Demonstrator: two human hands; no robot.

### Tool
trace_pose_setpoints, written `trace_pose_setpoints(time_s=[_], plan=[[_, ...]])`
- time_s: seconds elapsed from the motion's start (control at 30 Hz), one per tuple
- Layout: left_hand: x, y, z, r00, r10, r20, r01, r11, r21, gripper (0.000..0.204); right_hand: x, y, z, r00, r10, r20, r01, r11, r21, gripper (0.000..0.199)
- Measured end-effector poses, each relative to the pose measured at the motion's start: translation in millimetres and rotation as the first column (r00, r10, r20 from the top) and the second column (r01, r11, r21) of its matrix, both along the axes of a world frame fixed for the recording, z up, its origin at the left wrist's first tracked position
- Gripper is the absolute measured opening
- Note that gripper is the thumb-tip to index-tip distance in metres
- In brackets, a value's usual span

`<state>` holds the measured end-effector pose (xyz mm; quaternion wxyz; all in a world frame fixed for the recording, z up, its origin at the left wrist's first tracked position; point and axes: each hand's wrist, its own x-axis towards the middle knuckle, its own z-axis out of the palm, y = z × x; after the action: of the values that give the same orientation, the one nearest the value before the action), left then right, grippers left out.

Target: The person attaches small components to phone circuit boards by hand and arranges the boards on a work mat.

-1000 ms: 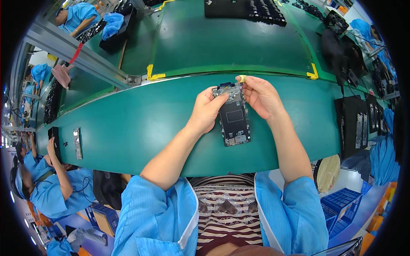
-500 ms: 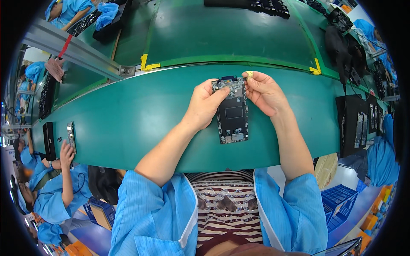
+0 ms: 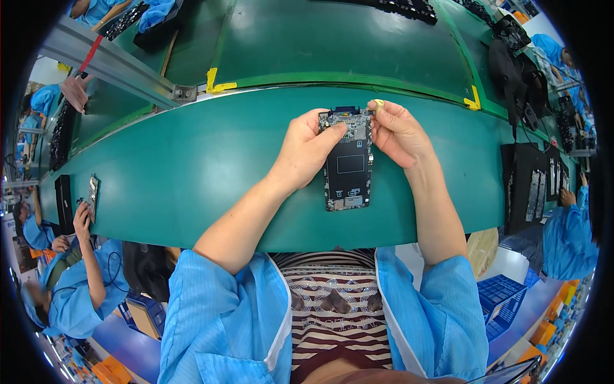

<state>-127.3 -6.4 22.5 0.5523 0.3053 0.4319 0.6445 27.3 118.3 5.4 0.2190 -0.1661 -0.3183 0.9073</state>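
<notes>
A black circuit board (image 3: 348, 177), long and upright, is held above the green bench with small metal parts along its edges and a dark connector (image 3: 345, 110) at its far end. My left hand (image 3: 306, 150) grips the board's upper left side, thumb lying across its face and fingers mostly hidden behind. At the upper right corner, the thumb and forefinger of my right hand (image 3: 400, 131) are pinched together on the board's edge. A small yellow cover (image 3: 379, 104) shows on a right fingertip. Whether a tiny part sits in that pinch is hidden.
The green bench (image 3: 211, 166) runs left to right, with a metal post (image 3: 118, 61) at its back left. On the left, a co-worker's hand (image 3: 82, 221) touches another board (image 3: 94, 195) beside a black tray (image 3: 64, 203). A black panel of boards (image 3: 519, 192) lies at the right.
The board and both my hands appear slightly higher in view, with the same hold. At the left, the co-worker's hand has closed in on the other board.
</notes>
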Motion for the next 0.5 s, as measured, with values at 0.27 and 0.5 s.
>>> trace_pose_setpoints(time_s=[0.27,0.5], plan=[[2.6,-3.2,-0.4,0.999,0.021,-0.044,-0.021,1.0,-0.009,0.015,-0.5,-2.1,-1.3,1.0,-0.014,0.027,0.012,0.999,0.049,0.011],[5.6,-6.6,1.3,0.985,0.03,-0.171,-0.031,1.0,-0.003,0.012,-2.7,-5.6,-2.4,0.996,-0.074,0.059,0.067,0.992,0.102,0.012]])
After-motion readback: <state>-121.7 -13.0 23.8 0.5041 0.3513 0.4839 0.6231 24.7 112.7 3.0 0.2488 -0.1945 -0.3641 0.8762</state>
